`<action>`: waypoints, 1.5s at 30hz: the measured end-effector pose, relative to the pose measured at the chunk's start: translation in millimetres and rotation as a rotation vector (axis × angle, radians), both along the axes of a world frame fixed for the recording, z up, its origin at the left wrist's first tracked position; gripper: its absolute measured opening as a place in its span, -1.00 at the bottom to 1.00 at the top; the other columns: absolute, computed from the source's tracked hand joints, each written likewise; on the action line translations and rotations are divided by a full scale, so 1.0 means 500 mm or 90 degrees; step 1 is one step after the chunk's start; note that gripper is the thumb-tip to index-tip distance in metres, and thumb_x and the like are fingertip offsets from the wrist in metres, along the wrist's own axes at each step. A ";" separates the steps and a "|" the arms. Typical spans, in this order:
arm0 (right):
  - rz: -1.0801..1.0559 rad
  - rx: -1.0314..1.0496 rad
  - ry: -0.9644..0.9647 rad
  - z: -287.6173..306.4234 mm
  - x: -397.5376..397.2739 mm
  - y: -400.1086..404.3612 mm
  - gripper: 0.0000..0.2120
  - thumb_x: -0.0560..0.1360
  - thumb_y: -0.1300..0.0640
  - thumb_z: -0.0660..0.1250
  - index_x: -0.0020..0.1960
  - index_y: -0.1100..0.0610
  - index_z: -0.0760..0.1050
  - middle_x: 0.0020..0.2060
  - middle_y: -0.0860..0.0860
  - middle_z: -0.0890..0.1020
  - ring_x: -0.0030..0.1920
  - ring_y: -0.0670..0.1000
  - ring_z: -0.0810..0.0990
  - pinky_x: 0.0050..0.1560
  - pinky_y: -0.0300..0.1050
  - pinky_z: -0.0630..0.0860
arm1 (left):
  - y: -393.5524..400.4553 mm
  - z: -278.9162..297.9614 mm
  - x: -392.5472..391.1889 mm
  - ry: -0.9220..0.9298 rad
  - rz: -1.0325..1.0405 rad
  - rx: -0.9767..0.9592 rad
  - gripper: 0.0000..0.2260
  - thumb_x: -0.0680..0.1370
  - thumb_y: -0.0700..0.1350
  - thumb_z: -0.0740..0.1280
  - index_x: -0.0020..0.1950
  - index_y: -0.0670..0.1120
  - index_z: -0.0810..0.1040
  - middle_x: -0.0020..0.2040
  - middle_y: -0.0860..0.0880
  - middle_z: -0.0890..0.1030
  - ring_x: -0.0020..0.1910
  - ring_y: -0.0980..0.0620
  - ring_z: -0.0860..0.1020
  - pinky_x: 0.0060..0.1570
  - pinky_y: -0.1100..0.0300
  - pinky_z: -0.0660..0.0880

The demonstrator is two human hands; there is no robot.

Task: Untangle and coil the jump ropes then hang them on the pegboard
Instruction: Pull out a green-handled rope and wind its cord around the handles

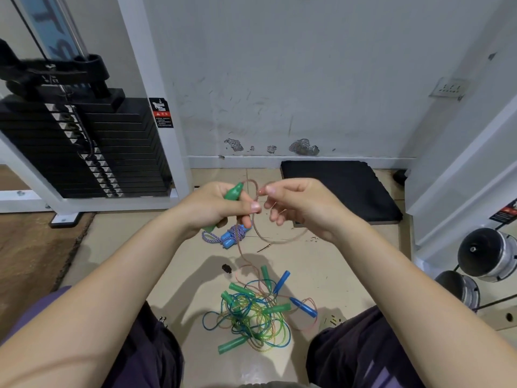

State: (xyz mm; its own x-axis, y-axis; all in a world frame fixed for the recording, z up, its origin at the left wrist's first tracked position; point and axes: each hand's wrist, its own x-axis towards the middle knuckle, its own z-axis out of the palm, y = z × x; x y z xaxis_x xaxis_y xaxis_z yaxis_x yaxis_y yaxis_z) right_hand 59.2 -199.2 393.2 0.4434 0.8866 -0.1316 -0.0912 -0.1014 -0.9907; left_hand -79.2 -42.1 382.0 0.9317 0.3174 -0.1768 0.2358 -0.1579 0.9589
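**Coiling the pink rope off the pile**

The person is sitting over a floor (pixel 321 264) of pale tiles, both arms reaching forward. The left hand (pixel 215 205) is curling its fingers round a green handle (pixel 233 193), tip pointing far and up, probably to anchor one end while loops are being built. The right hand (pixel 296 203) is pinching the pink rope (pixel 253 219) between thumb and forefinger, its other fingers hanging loosely curled; it appears to be drawing a loop across toward the left hand. From the hands the rope is sagging in a curve and trailing down to the tangle (pixel 251 312) lying near, between the knees.

In that tangle, roughly six green handles and two blue ones are showing; the blue, green, yellow and pink cords are overlapping too much to count surely. Farther off, just beyond the hands, one braided rope (pixel 223 238) with blue handles is lying already bundled.

A weight stack (pixel 84 144) is standing far left, a black mat (pixel 338 189) far right against the wall. No pegboard is showing.
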 end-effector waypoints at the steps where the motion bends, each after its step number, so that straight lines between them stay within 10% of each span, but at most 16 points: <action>1: 0.018 -0.013 -0.016 -0.003 -0.007 0.002 -0.87 0.52 0.22 0.39 -0.05 0.31 0.61 -0.35 0.08 0.62 -0.40 0.02 0.55 -0.35 -0.19 0.53 | -0.007 0.000 0.001 0.002 -0.016 0.004 -0.84 0.36 0.08 0.51 -0.25 0.01 0.68 -0.37 -0.04 0.66 -0.42 0.18 0.49 -0.50 0.35 0.28; 11: -0.289 -0.112 -0.223 0.013 0.057 -0.020 -0.72 0.48 0.07 0.47 -0.33 0.14 0.50 -0.50 -0.03 0.45 -0.53 -0.09 0.35 -0.47 -0.27 0.31 | 0.065 0.023 -0.028 0.022 -0.013 0.045 -0.79 0.46 0.06 0.44 -0.21 -0.08 0.68 -0.44 -0.07 0.59 -0.47 0.11 0.48 -0.46 0.32 0.31; 17: -0.019 0.026 -0.260 0.013 -0.008 0.005 -0.82 0.38 0.18 0.56 -0.16 0.08 0.56 -0.27 -0.01 0.62 -0.22 -0.07 0.57 -0.10 -0.13 0.54 | 0.020 0.010 -0.006 -0.024 -0.026 -0.086 -0.82 0.44 0.04 0.42 -0.19 -0.07 0.65 -0.60 -0.02 0.35 -0.66 0.09 0.21 -0.48 0.27 0.32; 20: 0.081 -0.009 -0.230 0.008 -0.025 0.008 -0.84 0.45 0.23 0.49 -0.06 0.11 0.52 -0.39 0.03 0.52 -0.37 -0.01 0.49 -0.26 -0.10 0.46 | 0.008 0.010 -0.001 -0.021 -0.052 -0.133 -0.83 0.48 0.00 0.41 -0.28 -0.02 0.61 -0.57 0.01 0.31 -0.62 0.10 0.18 -0.48 0.25 0.29; 23: 0.017 -0.074 -0.311 0.017 -0.003 0.003 -0.94 0.50 0.13 0.45 -0.13 0.07 0.59 -0.51 -0.09 0.33 -0.48 -0.09 0.25 -0.43 -0.22 0.24 | 0.038 0.022 -0.016 0.016 -0.103 -0.107 -0.83 0.48 -0.02 0.39 -0.19 -0.10 0.67 -0.50 -0.01 0.37 -0.55 0.08 0.29 -0.42 0.24 0.37; 28: -0.138 -0.072 -0.388 0.042 0.054 -0.030 -0.89 0.57 0.16 0.35 -0.05 0.12 0.65 -0.50 -0.25 0.54 -0.49 -0.28 0.45 -0.40 -0.48 0.30 | 0.112 0.026 -0.045 -0.009 0.017 -0.055 -0.77 0.47 -0.05 0.47 -0.21 -0.20 0.56 -0.43 -0.12 0.52 -0.42 -0.05 0.55 -0.21 0.13 0.52; 34: 0.065 -0.081 -0.192 0.014 -0.011 -0.004 -0.76 0.45 0.17 0.50 0.04 0.11 0.49 -0.33 0.07 0.55 -0.44 -0.05 0.43 -0.48 -0.30 0.30 | 0.009 -0.008 0.006 0.005 -0.035 -0.102 -0.81 0.52 0.02 0.38 -0.22 -0.05 0.54 -0.57 0.03 0.26 -0.63 0.11 0.17 -0.41 0.17 0.22; 40: -0.023 -0.094 -0.312 0.024 0.027 -0.012 -0.92 0.48 0.09 0.47 -0.14 0.10 0.64 -0.54 -0.13 0.25 -0.50 -0.10 0.18 -0.47 -0.32 0.21 | 0.079 0.030 -0.026 0.026 -0.059 -0.072 -0.74 0.49 0.06 0.44 -0.30 -0.07 0.62 -0.51 -0.02 0.38 -0.56 0.05 0.32 -0.46 0.26 0.39; 45: -0.019 -0.049 -0.232 0.027 0.047 -0.032 -0.88 0.52 0.21 0.42 -0.02 0.24 0.53 -0.44 0.02 0.53 -0.47 -0.03 0.42 -0.39 -0.20 0.40 | 0.091 0.024 -0.042 -0.006 -0.011 -0.077 -0.74 0.49 0.04 0.45 -0.29 -0.07 0.53 -0.53 -0.03 0.37 -0.59 0.03 0.34 -0.48 0.24 0.42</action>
State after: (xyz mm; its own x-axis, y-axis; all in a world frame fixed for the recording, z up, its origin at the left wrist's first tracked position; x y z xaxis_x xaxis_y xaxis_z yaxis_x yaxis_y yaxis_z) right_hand 82.7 -215.4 406.8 0.4992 0.8661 -0.0258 0.2617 -0.1791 -0.9484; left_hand -100.1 3.2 394.0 0.9388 0.2777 -0.2038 0.2247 -0.0452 0.9734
